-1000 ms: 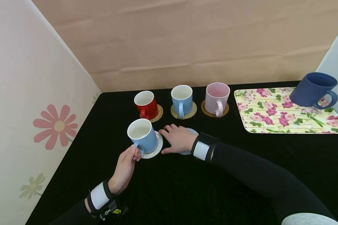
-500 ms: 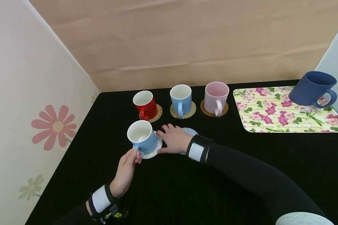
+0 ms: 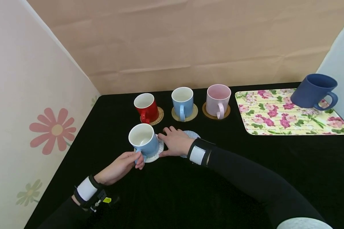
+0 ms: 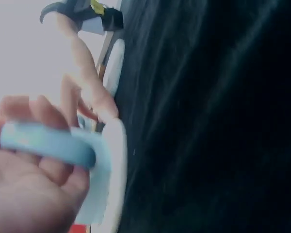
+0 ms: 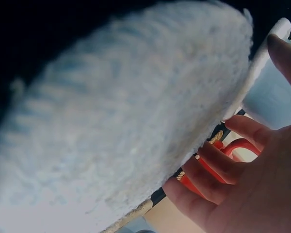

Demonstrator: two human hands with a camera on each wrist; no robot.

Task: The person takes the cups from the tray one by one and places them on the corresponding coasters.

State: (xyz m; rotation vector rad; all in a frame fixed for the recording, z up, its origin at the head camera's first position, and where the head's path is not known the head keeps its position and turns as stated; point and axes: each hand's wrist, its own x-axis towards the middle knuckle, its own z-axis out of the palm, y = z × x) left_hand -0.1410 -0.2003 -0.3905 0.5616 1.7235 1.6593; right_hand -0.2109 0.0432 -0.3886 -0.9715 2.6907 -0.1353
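In the head view my left hand [image 3: 118, 168] pinches the handle of a light blue mug [image 3: 144, 140]. The mug stands upright on a round white patterned coaster [image 3: 161, 149]; its handle [image 4: 43, 143] shows between my fingers in the left wrist view. My right hand [image 3: 176, 142] lies spread at that coaster's right side, with thumb and index fingertip at its rim. Beneath the right hand and wrist lies a pale blue-white woven coaster [image 3: 192, 134], partly hidden, which fills much of the right wrist view.
Behind the hands stand a red mug [image 3: 149, 111], another light blue mug [image 3: 186, 105] and a pink mug [image 3: 215, 101], each on a round coaster. At right a dark blue mug [image 3: 308, 95] stands tilted on a floral board [image 3: 261, 117]. Walls border the black table.
My left wrist has swung lower and to the left while keeping the mug handle. My right hand has shifted slightly left, to the white coaster's rim. The mug has barely moved.
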